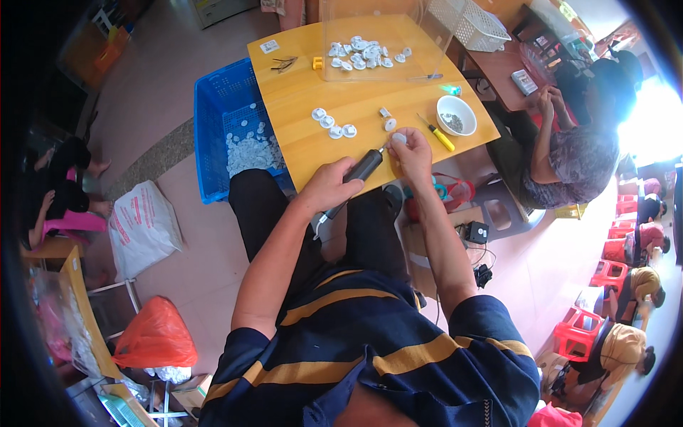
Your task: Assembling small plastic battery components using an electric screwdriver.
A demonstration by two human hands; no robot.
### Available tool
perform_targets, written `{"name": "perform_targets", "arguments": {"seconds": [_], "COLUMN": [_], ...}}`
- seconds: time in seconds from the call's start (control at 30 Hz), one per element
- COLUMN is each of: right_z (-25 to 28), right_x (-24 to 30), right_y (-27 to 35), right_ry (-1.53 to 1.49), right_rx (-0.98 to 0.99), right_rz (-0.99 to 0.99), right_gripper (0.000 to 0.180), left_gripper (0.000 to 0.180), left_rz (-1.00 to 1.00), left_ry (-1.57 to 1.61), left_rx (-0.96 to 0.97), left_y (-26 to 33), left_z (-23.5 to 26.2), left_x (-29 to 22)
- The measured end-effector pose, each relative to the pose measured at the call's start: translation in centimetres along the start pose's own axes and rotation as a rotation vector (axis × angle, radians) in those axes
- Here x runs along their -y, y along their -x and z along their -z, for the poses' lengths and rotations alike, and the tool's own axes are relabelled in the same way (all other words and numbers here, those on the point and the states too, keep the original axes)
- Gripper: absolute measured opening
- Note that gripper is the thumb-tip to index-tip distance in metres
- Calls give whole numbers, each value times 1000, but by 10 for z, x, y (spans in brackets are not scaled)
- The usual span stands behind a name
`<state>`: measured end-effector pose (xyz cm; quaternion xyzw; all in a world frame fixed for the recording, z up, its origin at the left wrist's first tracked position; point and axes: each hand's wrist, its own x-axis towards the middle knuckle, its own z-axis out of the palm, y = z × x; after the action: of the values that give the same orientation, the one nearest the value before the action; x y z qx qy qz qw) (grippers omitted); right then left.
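Head view: left of the white bowl (pixel 464 109), we saw the right hand (pixel 414 154), nearer it, pinching a white disc (pixel 400 139), toward which the black driver (pixel 365 165) gripped in the left hand (pixel 329 186) slanted lengthwise.

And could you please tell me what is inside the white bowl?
The bowl holds a pile of small greyish pieces; whatever lies beneath them is covered and cannot be seen.

Pinkish floor (pixel 203 260); red stools (pixel 577 331).
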<state>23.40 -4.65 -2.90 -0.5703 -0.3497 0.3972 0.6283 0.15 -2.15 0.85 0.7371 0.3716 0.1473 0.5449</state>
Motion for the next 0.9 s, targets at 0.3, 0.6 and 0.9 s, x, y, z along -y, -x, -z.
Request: {"name": "perform_targets", "arguments": {"seconds": [0.3,0.6,0.9], "right_z": [-2,-4,0], "right_x": [1,1,0], "right_y": [2,3,3], "right_ry": [39,39,51], "right_rx": [-16,-24,12], "right_rz": [44,53,52], "right_gripper": [15,16,16], "left_gripper": [39,39,31], "left_rz": [-9,-10,19], "left_ry": [-17,-15,137], "left_rx": [-6,-4,21], "left_y": [-1,-2,2], "left_z": [-1,-1,0], "left_x": [1,1,2]}}
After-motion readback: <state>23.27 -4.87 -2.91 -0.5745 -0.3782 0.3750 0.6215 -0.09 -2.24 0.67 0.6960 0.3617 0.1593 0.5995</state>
